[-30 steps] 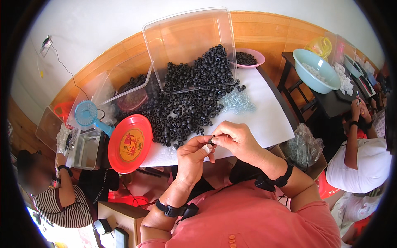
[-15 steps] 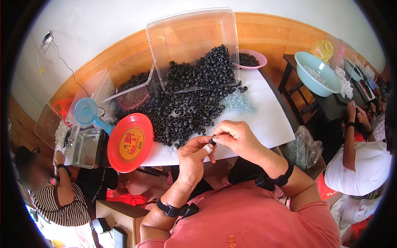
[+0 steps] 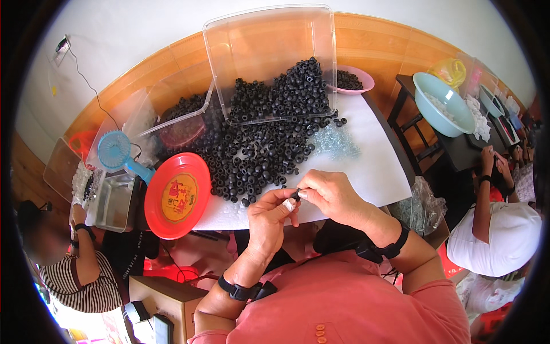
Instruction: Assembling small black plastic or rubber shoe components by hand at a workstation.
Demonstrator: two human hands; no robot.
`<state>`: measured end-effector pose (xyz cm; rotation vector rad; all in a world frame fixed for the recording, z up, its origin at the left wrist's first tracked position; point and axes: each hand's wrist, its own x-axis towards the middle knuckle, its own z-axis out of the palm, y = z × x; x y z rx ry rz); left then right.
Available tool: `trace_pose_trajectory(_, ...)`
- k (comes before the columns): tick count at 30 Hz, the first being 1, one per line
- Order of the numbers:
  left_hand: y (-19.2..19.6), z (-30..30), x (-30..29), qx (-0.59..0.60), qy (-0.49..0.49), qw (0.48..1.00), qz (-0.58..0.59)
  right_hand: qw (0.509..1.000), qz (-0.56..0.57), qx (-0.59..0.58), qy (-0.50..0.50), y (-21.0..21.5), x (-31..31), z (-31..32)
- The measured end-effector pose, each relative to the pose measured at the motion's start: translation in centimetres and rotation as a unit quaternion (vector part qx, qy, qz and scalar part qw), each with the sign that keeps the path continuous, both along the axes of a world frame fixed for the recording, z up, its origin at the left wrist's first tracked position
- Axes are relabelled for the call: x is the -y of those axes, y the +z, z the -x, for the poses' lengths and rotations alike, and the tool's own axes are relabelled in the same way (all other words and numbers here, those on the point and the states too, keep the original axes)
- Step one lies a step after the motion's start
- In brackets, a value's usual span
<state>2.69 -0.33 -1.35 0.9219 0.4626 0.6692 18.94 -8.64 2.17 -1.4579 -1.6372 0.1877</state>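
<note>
Between the fingertips of my two hands is a small black rounded part, mostly covered by the fingers. My left hand pinches it from the left, with a white wrap on one finger. From the right, the thumb and forefinger of my right hand close on the same part. Beyond my hands, a heap of black hollow caps spreads over the white tabletop. The caps spill from a clear plastic bin tipped on its side. A scatter of tiny clear bluish pieces lies right of the heap.
A red plate and a blue handheld fan stand at the left, near a metal tray. At the back right is a pink bowl of dark pieces. Other people sit at both sides. A light-blue basin stands on a black table.
The view has shifted slightly. Both hands stay together on the black part, with only a small shift of the fingers.
</note>
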Motion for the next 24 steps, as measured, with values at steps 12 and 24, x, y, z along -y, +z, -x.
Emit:
trace_pose_trajectory(12, 0.1, 0.2, 0.1, -0.008, 0.005, 1.000, 0.012, 0.996, -0.016, 0.090, -0.008, -0.1, -0.4, 0.4)
trace_pose_trajectory(24, -0.3, 0.1, 0.0, 0.009, 0.021, 0.999, 0.033, 0.974, -0.059, 0.217, -0.030, 0.4, -1.3, 1.0)
